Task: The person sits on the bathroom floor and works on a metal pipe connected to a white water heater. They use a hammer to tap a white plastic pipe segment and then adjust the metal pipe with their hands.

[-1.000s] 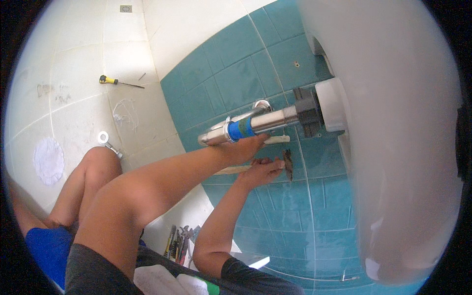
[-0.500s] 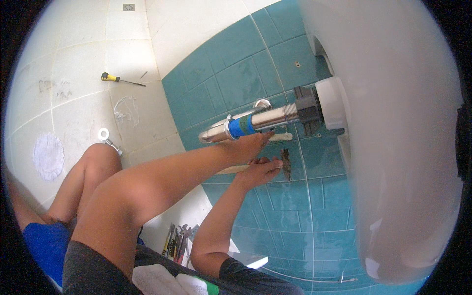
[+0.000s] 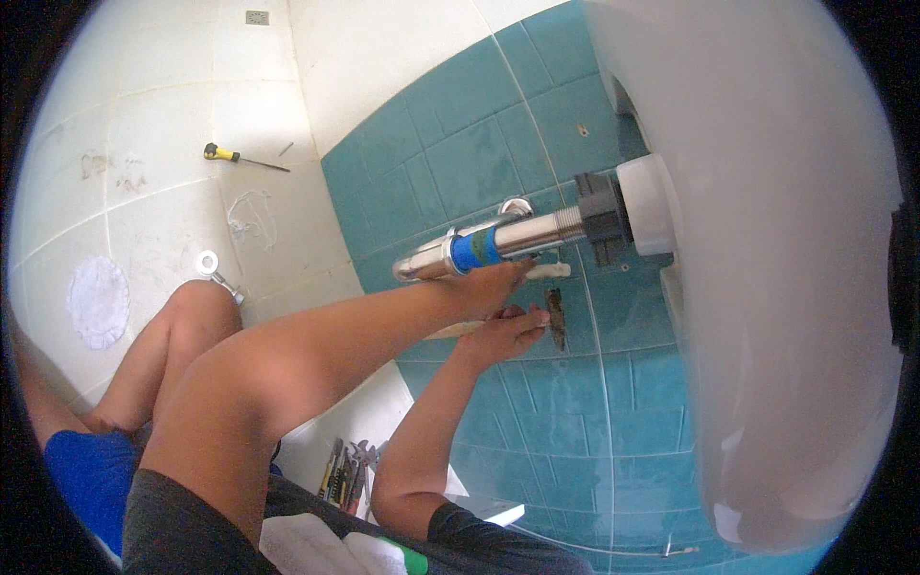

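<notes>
My right hand (image 3: 503, 337) is closed round a hammer close to its head. The pale wooden handle (image 3: 450, 331) runs back behind my left forearm, and the rusty hammer head (image 3: 557, 319) is close to the teal tiled wall. Just above, my left hand (image 3: 500, 280) is closed below the chrome drain pipe (image 3: 529, 233), its fingers partly hidden. A short whitish rod-like piece (image 3: 549, 271) shows beyond its fingertips; whether they grip it is unclear. Blue tape (image 3: 474, 249) wraps the pipe, and a dark grey ribbed nut (image 3: 602, 218) joins it to the white basin (image 3: 767, 287).
A yellow-black screwdriver (image 3: 222, 152) lies on the tiled floor, with white string (image 3: 251, 220) nearby. A white ring (image 3: 206, 262) and a round white cloth (image 3: 99, 301) are by my knee. Several hand tools (image 3: 347, 474) stand below, beside my right elbow.
The whole view has shifted very slightly. Both hands keep nearly the same place, and the hammer head stays close to the wall.
</notes>
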A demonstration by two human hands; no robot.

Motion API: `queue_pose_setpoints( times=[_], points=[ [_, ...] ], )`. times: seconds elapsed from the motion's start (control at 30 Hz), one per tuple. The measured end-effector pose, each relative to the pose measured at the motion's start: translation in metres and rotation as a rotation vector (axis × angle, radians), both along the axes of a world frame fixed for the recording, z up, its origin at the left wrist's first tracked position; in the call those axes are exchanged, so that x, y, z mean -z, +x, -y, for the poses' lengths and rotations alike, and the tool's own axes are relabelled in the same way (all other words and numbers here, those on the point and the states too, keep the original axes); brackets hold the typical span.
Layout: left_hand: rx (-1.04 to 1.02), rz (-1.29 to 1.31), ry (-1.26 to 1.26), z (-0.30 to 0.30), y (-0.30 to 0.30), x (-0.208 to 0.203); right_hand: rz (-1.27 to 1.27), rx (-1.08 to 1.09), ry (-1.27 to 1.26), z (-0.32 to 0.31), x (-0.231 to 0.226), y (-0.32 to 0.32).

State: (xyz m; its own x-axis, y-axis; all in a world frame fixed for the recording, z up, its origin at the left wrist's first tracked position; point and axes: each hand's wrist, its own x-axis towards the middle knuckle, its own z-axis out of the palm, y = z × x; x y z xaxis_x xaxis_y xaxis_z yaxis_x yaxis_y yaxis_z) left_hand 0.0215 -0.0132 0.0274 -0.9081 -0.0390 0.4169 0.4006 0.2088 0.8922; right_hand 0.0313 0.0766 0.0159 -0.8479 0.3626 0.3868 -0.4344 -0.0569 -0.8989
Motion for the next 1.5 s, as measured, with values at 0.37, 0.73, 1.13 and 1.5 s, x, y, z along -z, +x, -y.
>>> queue_pose_setpoints(
  times=[0.37,0.73,1.13,1.5],
  points=[
    [-0.058,-0.034,0.013,-0.004,-0.002,0.006,-0.029,0.024,-0.018,-0.004,0.007,-0.008],
    [-0.057,-0.068,-0.056,-0.008,-0.008,0.012,-0.043,0.136,-0.035,-0.01,-0.001,-0.015],
    [-0.095,-0.099,-0.127,-0.008,-0.001,0.015,0.054,0.005,0.006,-0.018,0.002,-0.03],
    [-0.114,-0.068,-0.111,-0.008,0.006,0.009,0.028,-0.027,-0.03,-0.009,-0.011,-0.017]
  ],
)
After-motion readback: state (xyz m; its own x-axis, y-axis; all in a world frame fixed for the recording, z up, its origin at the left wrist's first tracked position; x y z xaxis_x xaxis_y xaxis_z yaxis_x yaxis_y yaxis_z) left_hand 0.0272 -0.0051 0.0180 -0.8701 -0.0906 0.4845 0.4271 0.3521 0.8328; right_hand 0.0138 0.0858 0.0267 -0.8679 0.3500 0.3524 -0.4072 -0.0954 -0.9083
